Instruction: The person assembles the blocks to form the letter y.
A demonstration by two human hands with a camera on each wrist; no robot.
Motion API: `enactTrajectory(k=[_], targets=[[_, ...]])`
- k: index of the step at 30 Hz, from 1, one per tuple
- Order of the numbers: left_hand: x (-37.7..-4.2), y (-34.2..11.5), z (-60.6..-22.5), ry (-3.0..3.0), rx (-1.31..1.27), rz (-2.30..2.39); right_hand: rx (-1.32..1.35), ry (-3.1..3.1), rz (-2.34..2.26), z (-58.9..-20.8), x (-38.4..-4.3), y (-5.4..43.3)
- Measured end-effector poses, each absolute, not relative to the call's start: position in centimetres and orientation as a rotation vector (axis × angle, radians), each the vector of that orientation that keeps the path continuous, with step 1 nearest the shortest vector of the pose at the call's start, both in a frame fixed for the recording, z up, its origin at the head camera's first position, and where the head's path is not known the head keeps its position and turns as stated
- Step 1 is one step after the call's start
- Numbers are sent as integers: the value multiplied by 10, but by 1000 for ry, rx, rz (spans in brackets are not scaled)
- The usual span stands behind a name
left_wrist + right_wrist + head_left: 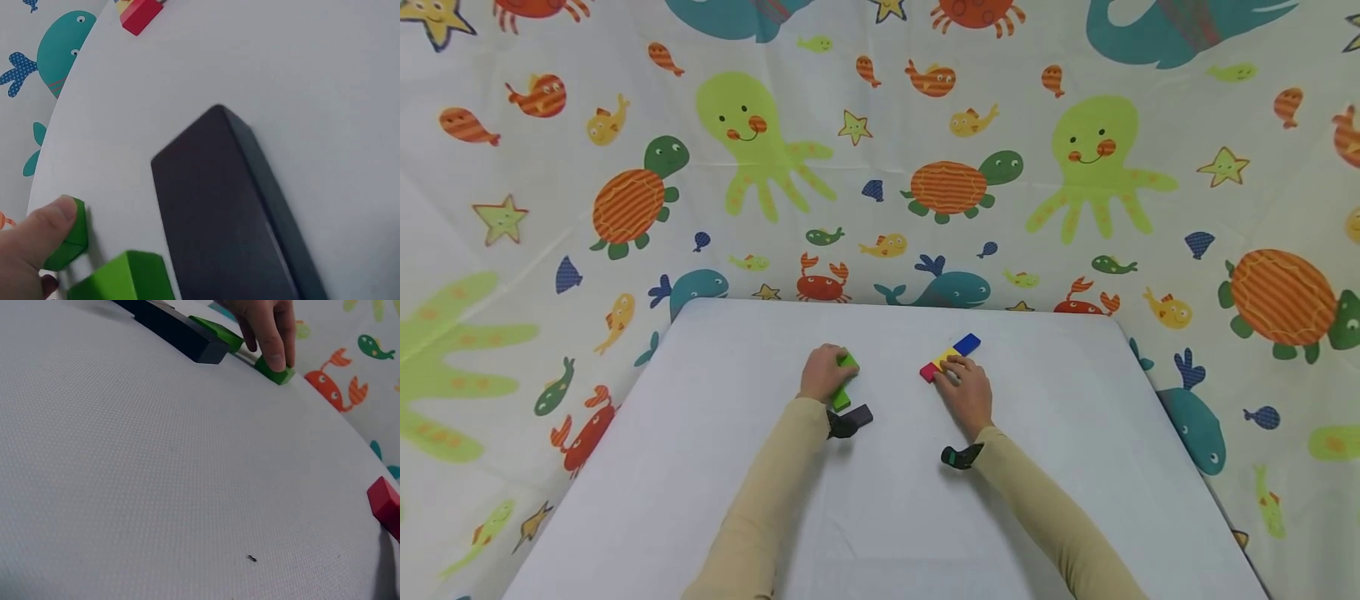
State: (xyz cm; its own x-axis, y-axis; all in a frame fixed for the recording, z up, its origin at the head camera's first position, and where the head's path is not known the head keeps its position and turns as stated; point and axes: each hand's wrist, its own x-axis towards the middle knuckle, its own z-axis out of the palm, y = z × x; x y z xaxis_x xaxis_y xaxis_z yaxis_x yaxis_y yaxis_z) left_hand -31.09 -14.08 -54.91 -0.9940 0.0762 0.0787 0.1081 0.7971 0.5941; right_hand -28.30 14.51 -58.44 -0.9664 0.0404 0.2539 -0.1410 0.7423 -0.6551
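My left hand grips a green block, its thumb on top in the left wrist view. A second green block lies just nearer, below that hand. Close beside it is a dark, flat rectangular block, next to my left wrist in the head view. To the right, a red block, a yellow block and a blue block form a slanting row, end to end. My right hand pinches at the yellow block, thumb near the red one, fingers partly covering the yellow.
A white table lies under everything. A white curtain printed with sea animals hangs behind and around it. Black wrist devices sit on the left wrist and on the right wrist.
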Motion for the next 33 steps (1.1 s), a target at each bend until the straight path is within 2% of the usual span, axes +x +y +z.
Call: enactTrajectory(k=[9,24,33], targets=[[-319,-132,-538,-3087,-280,-1043,60,-2712,1028,-584,-285,146],[-314,-112,-536,-3000,-174,-1117,75,-2704,1027,-585,-284,146],[-318,-82,-538,-2895,-153,-1217,67,-2700,1023,-585,-285,145]])
